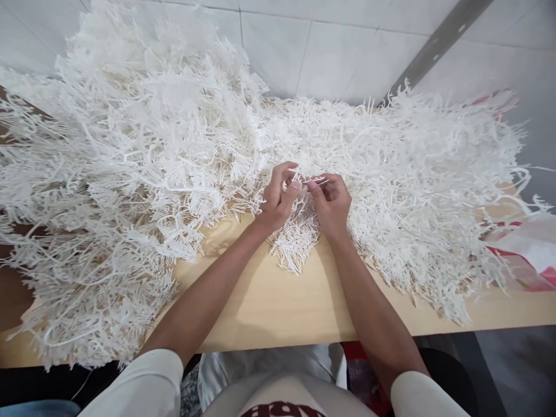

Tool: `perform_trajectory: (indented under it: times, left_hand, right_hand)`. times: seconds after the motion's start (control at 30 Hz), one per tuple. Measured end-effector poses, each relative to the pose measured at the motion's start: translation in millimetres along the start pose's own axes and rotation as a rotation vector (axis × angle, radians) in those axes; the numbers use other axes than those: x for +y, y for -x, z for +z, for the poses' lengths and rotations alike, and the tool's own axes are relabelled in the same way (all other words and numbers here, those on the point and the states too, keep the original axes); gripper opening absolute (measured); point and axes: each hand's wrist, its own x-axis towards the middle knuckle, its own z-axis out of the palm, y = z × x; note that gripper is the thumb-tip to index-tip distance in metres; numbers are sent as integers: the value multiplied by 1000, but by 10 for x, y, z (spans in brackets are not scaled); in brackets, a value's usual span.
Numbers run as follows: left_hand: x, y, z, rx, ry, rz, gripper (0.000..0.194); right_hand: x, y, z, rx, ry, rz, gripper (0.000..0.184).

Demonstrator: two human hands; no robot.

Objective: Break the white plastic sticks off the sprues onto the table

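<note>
Both hands meet over the middle of the table, close to each other. Fingers bent, my left hand (278, 194) is closed on a small white branched plastic piece (297, 176). My right hand (332, 197) pinches at the right side of it, thumb against the fingers. What exactly lies between the right fingertips is too small to make out clearly. Below the hands, a little heap of short white sprigs (295, 246) rests on the wood. Larger heaps of similar branched white pieces spread to the left (169, 145) and right (403, 191).
The light wooden table (278, 307) has its front edge near my body. A white tiled wall (278, 46) stands behind the heaps, with a grey metal post (434, 49) at the right. A red and white plastic bag (530, 255) lies at the right end.
</note>
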Motion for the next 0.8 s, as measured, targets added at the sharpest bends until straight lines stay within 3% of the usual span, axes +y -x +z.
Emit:
perform_trajectory:
  times: [0.2,0.33,0.53,0.63,0.8]
  left_hand:
    - [-88,40,30,176,-19,80,33]
    - [-98,35,38,139,67,103,36]
    - [-34,6,48,69,20,135,45]
    - [3,12,58,45,-46,145,49]
    - [58,21,63,-2,-115,29,44]
  right_hand:
    - [-6,-12,-5,118,-26,-15,21]
    - [-63,-1,-39,62,143,-160,25]
    - [-150,-3,-67,-164,303,-344,30]
    - [-143,5,-47,-120,321,-368,23]
    - [-99,13,-42,-14,274,-333,9]
